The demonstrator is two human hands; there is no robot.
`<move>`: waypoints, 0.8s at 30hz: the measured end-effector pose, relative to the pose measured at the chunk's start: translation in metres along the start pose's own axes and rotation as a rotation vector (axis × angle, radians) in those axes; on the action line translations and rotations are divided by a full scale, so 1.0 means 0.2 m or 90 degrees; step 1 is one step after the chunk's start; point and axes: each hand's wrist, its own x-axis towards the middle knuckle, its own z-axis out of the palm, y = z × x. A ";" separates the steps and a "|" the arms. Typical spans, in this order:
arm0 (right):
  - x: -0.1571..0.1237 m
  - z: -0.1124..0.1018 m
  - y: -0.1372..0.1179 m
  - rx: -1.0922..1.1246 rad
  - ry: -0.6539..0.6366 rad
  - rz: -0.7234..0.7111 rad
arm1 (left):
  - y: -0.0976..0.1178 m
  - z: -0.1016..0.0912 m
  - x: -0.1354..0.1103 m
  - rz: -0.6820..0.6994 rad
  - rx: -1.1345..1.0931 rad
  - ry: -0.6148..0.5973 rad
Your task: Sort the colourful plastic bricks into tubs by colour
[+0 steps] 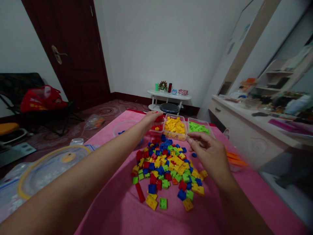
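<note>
My left hand [154, 118] is over a clear box of red bricks [156, 128], fingers apart with nothing visible in them. My right hand [207, 147] is near the front corner between a clear box of yellow bricks [175, 126] and one of green bricks [198, 127]. Its thumb and fingers are drawn together; whatever they hold, if anything, is hidden. Between my arms lies a loose pile of red, yellow, blue and green toy building bricks [161, 164]. A round clear container with blue bricks [121, 132] is partly hidden behind my left forearm.
A pink cloth [117, 212] covers the table. Orange pieces [236, 160] sit in a container beyond my right wrist. At left are a yellow-rimmed clear tub [23, 182] and clear bags. A cluttered white dresser [244, 124] stands at right, a small white table [168, 94] behind.
</note>
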 end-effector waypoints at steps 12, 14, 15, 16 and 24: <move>0.02 -0.07 -0.03 -0.028 0.043 -0.006 | -0.21 0.08 0.21 0.101 0.683 -0.016; 0.03 -0.07 -0.03 -0.031 0.039 -0.008 | -0.23 0.10 0.22 0.096 0.704 -0.017; 0.03 -0.08 -0.03 -0.031 0.038 -0.008 | -0.23 0.10 0.22 0.095 0.713 -0.019; 0.03 -0.08 -0.03 -0.029 0.038 -0.008 | -0.23 0.10 0.23 0.095 0.720 -0.022; 0.03 -0.08 -0.04 -0.020 0.035 -0.020 | -0.09 0.06 0.23 0.082 0.752 -0.054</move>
